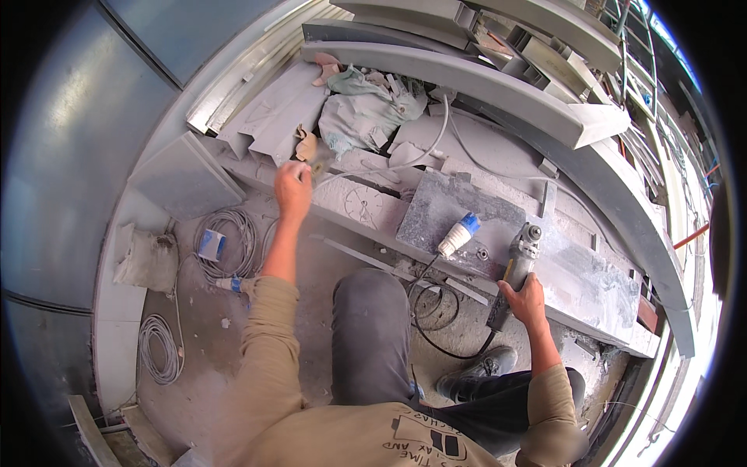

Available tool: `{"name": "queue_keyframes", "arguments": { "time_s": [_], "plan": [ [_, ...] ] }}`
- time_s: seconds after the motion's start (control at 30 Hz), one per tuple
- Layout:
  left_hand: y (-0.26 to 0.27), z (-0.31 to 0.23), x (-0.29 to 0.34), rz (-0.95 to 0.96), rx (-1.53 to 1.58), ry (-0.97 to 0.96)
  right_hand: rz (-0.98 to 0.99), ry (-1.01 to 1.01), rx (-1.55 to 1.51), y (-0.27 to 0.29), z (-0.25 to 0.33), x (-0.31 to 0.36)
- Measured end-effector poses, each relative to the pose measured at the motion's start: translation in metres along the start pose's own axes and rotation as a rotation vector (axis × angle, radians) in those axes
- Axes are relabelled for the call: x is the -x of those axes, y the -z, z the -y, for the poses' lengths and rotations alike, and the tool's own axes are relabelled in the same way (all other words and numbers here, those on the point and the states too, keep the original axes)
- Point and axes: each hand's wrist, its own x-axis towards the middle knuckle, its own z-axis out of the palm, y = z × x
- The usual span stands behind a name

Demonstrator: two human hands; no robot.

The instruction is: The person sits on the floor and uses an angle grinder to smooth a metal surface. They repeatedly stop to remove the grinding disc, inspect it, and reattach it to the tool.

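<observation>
My right hand [525, 302] is closed round the grey body of an angle grinder [517, 265], which rests on a dusty grey slab [459, 198]. The grinder's head points away from me, its spindle facing up with no disc to be seen on it. Out to the left, my left hand [294, 187] is raised and closed on a small, motion-blurred thing [319, 162] that I cannot make out. On the slab lie a blue-and-white industrial plug [459, 233] and a small round metal nut [482, 254]. The grinder's black cable [447, 346] loops down below the slab.
Crumpled pale green sheeting [366, 113] lies beyond the bench. Long grey metal beams [498, 74] curve across the back and right. Coiled cables [226, 241] and a dusty whitish bag [146, 258] sit at the left. A white cable [436, 148] crosses the bench.
</observation>
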Motion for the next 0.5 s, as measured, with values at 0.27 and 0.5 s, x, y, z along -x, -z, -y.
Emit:
{"name": "queue_keyframes", "arguments": {
  "time_s": [0.27, 0.5],
  "plan": [
    [-0.064, 0.016, 0.059, 0.238, -0.078, 0.248, -0.048, 0.031, 0.047, -0.005, -0.006, 0.001],
    [-0.039, 0.012, 0.04, 0.236, -0.099, 0.134, -0.036, 0.036, 0.048, -0.006, -0.006, 0.0]
  ]
}}
